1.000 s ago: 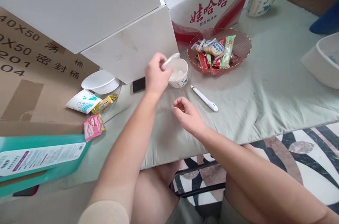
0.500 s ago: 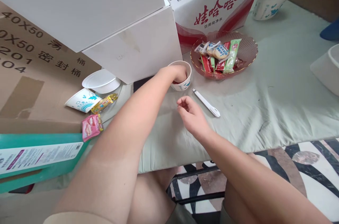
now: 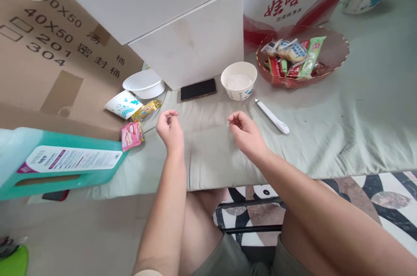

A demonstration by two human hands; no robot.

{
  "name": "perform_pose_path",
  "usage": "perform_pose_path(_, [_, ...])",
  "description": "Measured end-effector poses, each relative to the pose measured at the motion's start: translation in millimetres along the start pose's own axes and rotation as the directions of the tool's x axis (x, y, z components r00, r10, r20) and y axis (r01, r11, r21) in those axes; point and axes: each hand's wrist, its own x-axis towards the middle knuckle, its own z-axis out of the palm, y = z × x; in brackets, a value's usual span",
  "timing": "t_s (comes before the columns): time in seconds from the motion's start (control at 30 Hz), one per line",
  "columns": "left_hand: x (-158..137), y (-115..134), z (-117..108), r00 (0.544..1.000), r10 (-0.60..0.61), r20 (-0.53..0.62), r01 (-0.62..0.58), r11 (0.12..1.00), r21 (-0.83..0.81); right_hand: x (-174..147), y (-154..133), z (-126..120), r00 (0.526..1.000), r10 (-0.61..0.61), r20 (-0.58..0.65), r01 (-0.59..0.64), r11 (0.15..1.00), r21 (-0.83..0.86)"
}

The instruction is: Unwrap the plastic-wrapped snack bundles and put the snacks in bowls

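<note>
In the head view, the left hand [image 3: 170, 130] and the right hand [image 3: 246, 132] had loosely curled, partly open fingers, the white cutter [image 3: 272, 116] lay near the latter, and the paper bowl [image 3: 235, 93] stood between phone [image 3: 198, 90] and snack dish [image 3: 337, 54].

Draped in creased, pale grey-green tablecloth fabric [image 3: 208, 158]; floored below in glossy black, white and brown marble-patterned flooring [image 3: 391, 200], behind slim black bars [image 3: 249, 229]; lit softly.

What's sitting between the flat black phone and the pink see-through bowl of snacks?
A round white paper bowl with blue print stands between the black phone and the pink see-through snack bowl in the head view.
</note>
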Motion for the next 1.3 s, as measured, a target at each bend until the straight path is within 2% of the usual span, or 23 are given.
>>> perform_pose_path(0.1, [12, -35, -36, 0.996, 0.074, -0.057, -0.051, 0.944, 0.327, -2, 5, 7, 1.0, 0.008, 0.023, -0.007, 0.999, -0.044])
perform_pose_path(0.2, [35, -53, -67, 0.991, 0.132, -0.02, -0.1, 0.832, 0.546, -3, 9, 13, 0.999, 0.018, 0.042, -0.015, 0.997, -0.079])
perform_pose_path(0.3, [50, -64, -87, 0.997, -0.001, 0.082, -0.058, 0.708, 0.704, -5, 12, 19, 0.998, 0.021, 0.055, -0.015, 0.994, -0.111])
perform_pose_path(0.37, [53, -70, -94, 0.979, -0.119, 0.163, -0.048, 0.649, 0.76, -6, 13, 22, 0.998, 0.019, 0.066, -0.01, 0.99, -0.138])
perform_pose_path(0.43, [54, -75, -97, 0.965, -0.173, 0.198, -0.053, 0.613, 0.789, -7, 15, 24, 0.997, 0.012, 0.075, 0.0, 0.986, -0.165])
perform_pose_path(0.57, [62, -81, -103, 0.97, -0.199, 0.139, -0.002, 0.565, 0.825, -8, 16, 25, 0.997, 0.001, 0.08, 0.015, 0.981, -0.192])
perform_pose_path(0.67, [69, -86, -109, 0.971, -0.176, 0.161, -0.044, 0.53, 0.847, -7, 17, 25, 0.997, -0.014, 0.081, 0.03, 0.98, -0.196])
perform_pose_path(0.8, [66, -91, -114, 0.951, -0.192, 0.241, -0.102, 0.542, 0.834, -7, 17, 25, 0.996, -0.015, 0.088, 0.032, 0.98, -0.198])
perform_pose_path(1.0, [37, -83, -109, 0.944, -0.139, 0.299, -0.184, 0.53, 0.828, -10, 19, 26, 0.993, -0.026, 0.114, 0.052, 0.972, -0.23])
perform_pose_path(1.3, [-17, -46, -86, 0.885, -0.044, 0.463, -0.351, 0.591, 0.726, -9, 21, 30, 0.992, -0.034, 0.125, 0.068, 0.957, -0.28])
